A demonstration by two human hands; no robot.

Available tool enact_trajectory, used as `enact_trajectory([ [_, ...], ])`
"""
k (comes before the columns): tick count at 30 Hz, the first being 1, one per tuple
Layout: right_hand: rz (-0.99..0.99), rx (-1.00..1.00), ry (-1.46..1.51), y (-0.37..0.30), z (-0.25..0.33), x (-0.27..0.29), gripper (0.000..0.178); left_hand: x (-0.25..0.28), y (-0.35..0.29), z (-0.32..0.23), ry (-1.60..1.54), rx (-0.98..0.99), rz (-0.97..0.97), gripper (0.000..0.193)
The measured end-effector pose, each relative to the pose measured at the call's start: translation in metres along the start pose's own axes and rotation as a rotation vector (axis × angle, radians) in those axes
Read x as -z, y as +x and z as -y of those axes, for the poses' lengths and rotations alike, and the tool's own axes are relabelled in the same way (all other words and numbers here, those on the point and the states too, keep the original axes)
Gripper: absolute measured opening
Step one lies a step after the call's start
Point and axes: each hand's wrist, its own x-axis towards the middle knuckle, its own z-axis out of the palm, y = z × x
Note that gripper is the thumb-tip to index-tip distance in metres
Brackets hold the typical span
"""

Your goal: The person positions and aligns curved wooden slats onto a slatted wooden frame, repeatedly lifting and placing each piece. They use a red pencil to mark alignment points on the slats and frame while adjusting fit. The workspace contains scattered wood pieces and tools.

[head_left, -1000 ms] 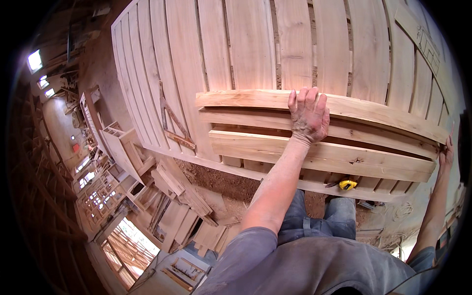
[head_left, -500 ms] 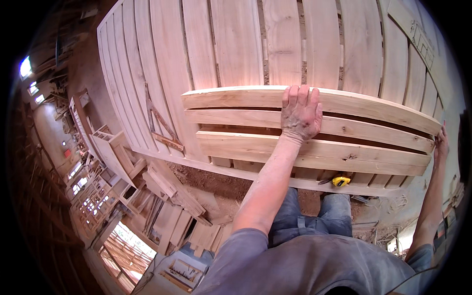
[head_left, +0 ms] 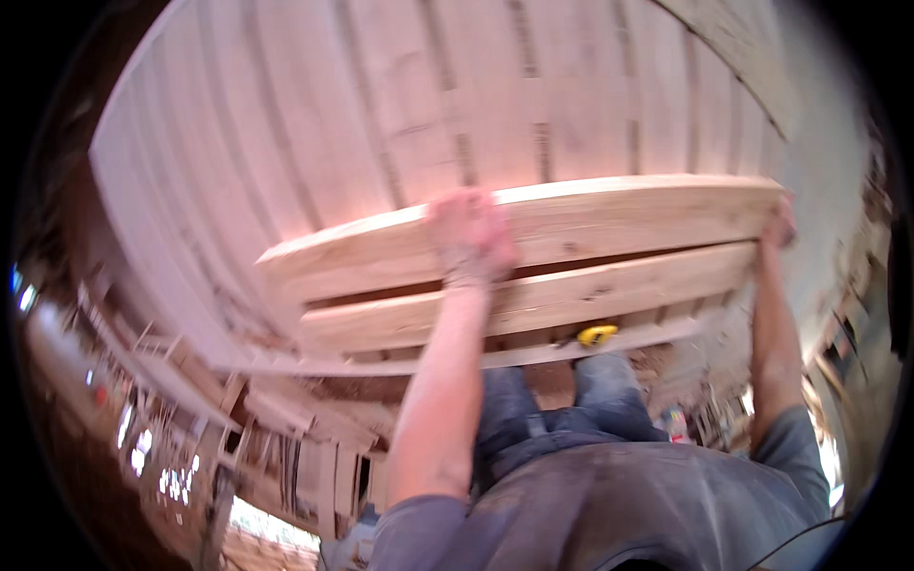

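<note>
On the left, blurred stacked timber [head_left: 295, 409] is lying below the near edge of a large slatted wooden panel [head_left: 481, 57]. The far board [head_left: 590, 219], a long pale length of wood, is lying across the panel's near part, its long axis running left to right, crossing the slats; its right end is sitting higher in the view than its left. The left hand [head_left: 471, 228] is closing over this board left of its middle, fingers bending across the far edge, though blur is softening them. Nearer the person, a near board [head_left: 571, 297] is running almost parallel, a dark slit separating the two. A yellow tape measure [head_left: 597, 335] is resting between that board and the panel's near edge, just beside the person's legs. Slats are stretching away beyond the far board. At its right end, the right hand [head_left: 783, 224] is touching the wood; how far its fingers are closing cannot be told.
</note>
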Motion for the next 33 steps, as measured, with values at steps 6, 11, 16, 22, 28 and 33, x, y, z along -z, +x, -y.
enact_trajectory([
  [6, -0.189, -0.112, 0.355, -0.053, 0.074, 0.026, 0.039, 0.010, 0.006, -0.010, 0.036, 0.001, 0.030, 0.024],
  [11, -0.189, -0.097, 0.255, -0.054, 0.074, 0.031, 0.039, 0.009, 0.009, -0.012, 0.082, -0.031, 0.043, 0.024],
  [16, -0.185, -0.079, 0.312, -0.058, 0.080, 0.029, 0.038, 0.007, 0.005, -0.012, 0.094, -0.062, 0.050, 0.026],
  [22, -0.146, -0.127, 0.332, -0.061, 0.082, 0.035, 0.037, 0.008, 0.009, -0.017, 0.126, -0.032, 0.104, 0.025],
  [28, -0.173, -0.081, 0.287, -0.062, 0.089, 0.040, 0.039, 0.007, 0.012, -0.017, 0.124, -0.045, 0.079, 0.020],
  [33, -0.074, -0.142, 0.250, -0.061, 0.087, 0.041, 0.047, 0.003, 0.010, -0.007, 0.149, -0.046, 0.061, 0.016],
])
